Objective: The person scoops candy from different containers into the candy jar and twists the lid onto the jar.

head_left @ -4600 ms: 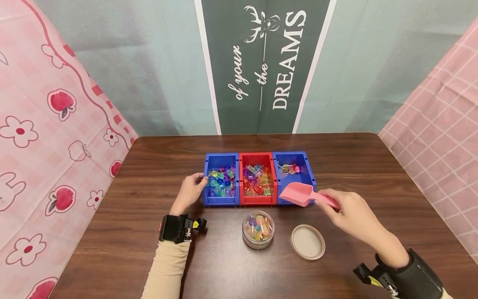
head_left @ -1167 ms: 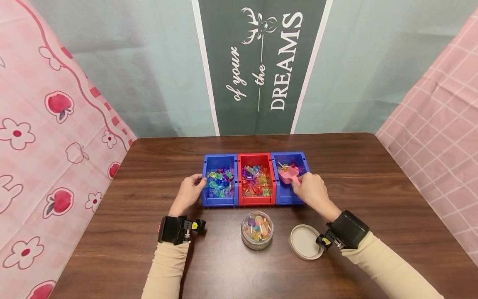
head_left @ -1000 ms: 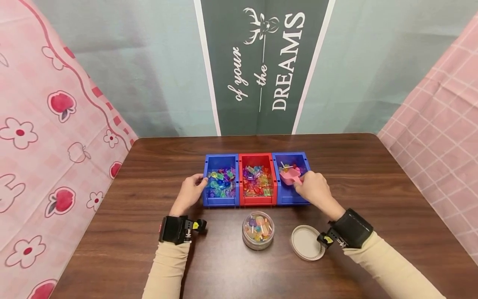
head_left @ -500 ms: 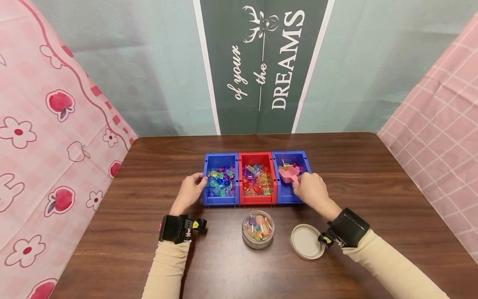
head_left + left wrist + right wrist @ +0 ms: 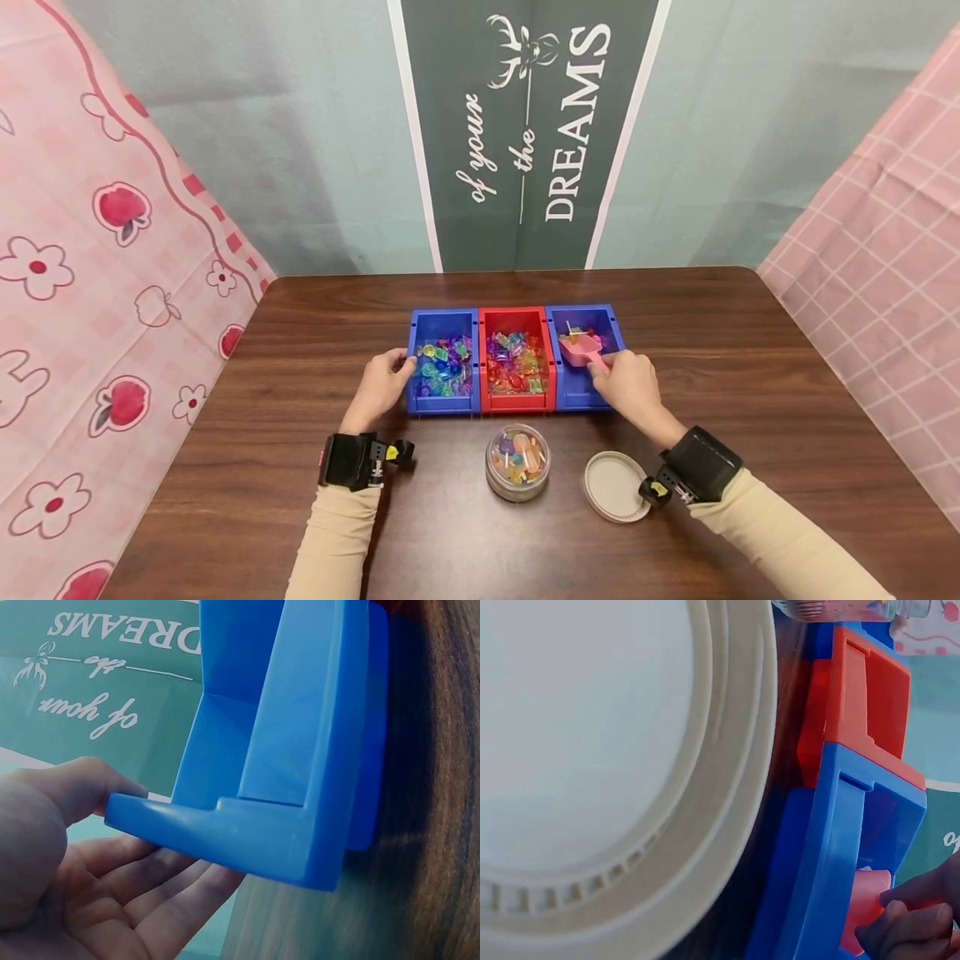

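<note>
My right hand (image 5: 628,382) holds a pink scoop (image 5: 579,350) by its handle, with the scoop's bowl down inside the right blue bin (image 5: 585,400). A few candies, some with white sticks (image 5: 573,329), lie at the bowl's far side. At the other end of the row, my left hand (image 5: 381,387) pinches the side wall of the left blue bin (image 5: 444,405). In the left wrist view the thumb (image 5: 82,784) lies at the rim and the fingers (image 5: 161,889) run along the wall's outside. Between the blue bins stands a red bin (image 5: 517,403); colourful wrapped candies fill parts of it and the left bin.
A round clear jar (image 5: 517,462) of mixed candies stands in front of the red bin. To its right a pale round lid (image 5: 617,487) lies on the brown wooden table (image 5: 450,533), close below the right wrist camera. A printed curtain hangs behind the table.
Since the oldest frame, my right hand has carried the scoop from above the right bin's front down among its candies. Over the last second the scoop has barely shifted; my left hand stays put.
</note>
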A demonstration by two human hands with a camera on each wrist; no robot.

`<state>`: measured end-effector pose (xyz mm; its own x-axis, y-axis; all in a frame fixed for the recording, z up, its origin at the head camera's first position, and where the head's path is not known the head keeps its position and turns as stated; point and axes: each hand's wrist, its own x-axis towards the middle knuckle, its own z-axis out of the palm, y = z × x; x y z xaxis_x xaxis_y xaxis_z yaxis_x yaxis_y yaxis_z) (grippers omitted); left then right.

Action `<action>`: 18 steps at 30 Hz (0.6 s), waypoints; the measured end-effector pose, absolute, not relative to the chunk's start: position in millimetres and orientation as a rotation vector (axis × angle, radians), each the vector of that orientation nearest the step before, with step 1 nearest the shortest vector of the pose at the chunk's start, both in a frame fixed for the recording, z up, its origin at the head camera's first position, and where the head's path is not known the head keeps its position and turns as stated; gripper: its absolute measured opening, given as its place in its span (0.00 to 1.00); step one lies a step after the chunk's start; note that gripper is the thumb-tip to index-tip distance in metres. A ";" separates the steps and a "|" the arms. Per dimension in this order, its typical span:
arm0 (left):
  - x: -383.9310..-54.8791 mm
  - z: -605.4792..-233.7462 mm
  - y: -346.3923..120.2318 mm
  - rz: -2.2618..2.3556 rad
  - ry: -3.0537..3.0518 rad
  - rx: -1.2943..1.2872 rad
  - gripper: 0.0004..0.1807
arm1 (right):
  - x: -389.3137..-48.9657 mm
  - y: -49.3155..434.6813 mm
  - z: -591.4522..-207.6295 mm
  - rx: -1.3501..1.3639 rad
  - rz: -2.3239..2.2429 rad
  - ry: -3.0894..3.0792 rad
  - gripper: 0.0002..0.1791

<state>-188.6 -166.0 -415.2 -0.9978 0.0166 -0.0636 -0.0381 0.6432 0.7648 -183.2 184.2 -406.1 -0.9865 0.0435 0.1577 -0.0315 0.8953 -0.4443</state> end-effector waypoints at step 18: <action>-188.8 -416.0 -165.4 1.315 2.790 -0.034 0.20 | -192.9 168.2 -393.7 -0.084 0.765 -3.191 0.18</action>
<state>-188.8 -165.4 -416.0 -0.9981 0.0044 -0.0608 -0.0441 0.6366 0.7700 -192.9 168.2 -393.7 -0.9888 0.0164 -0.1487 0.0820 0.8905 -0.4475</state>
